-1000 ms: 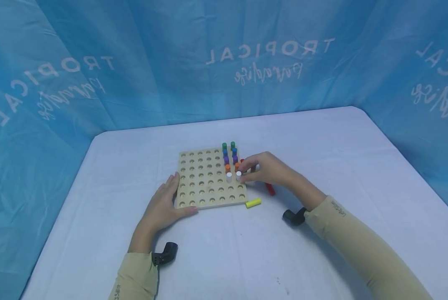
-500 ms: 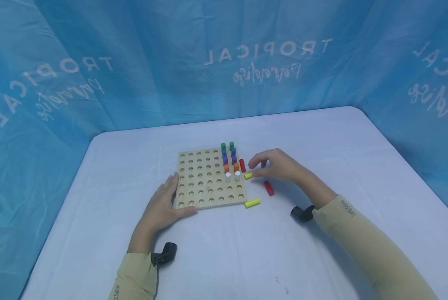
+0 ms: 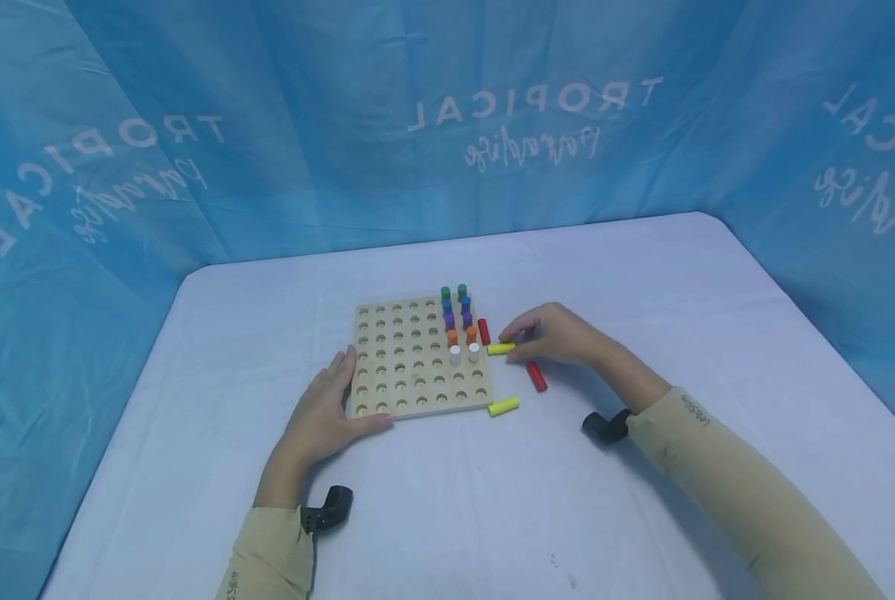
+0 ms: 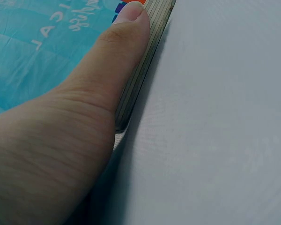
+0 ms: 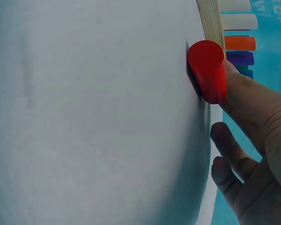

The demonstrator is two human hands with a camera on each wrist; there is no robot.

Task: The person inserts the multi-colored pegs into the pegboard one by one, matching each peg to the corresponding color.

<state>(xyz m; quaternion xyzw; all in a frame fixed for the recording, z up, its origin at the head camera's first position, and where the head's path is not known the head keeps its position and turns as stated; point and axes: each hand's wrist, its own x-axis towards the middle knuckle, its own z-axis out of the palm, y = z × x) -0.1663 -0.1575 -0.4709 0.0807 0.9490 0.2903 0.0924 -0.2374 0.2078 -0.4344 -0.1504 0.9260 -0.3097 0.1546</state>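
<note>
A wooden pegboard (image 3: 410, 358) with rows of holes lies on the table. Pairs of green, blue, purple, orange and white pegs (image 3: 473, 353) stand upright along its right side. My left hand (image 3: 323, 412) rests against the board's left edge, fingers fairly straight, its thumb (image 4: 112, 56) along the front edge. Just right of the board, my right hand (image 3: 556, 335) pinches the right end of a yellow peg (image 3: 498, 349) lying by the edge. In the right wrist view a red peg (image 5: 208, 70) hides the fingertips' contact.
One red peg (image 3: 483, 331) lies beside the board's right edge, another red peg (image 3: 537, 377) below my right hand. A second yellow peg (image 3: 503, 407) lies by the near right corner. Blue printed curtains (image 3: 447, 183) hang around the white table (image 3: 447, 517).
My right hand has left the white peg at the board, moved right, and now pinches the yellow peg, whose angle has shifted slightly. The left hand stays in place.
</note>
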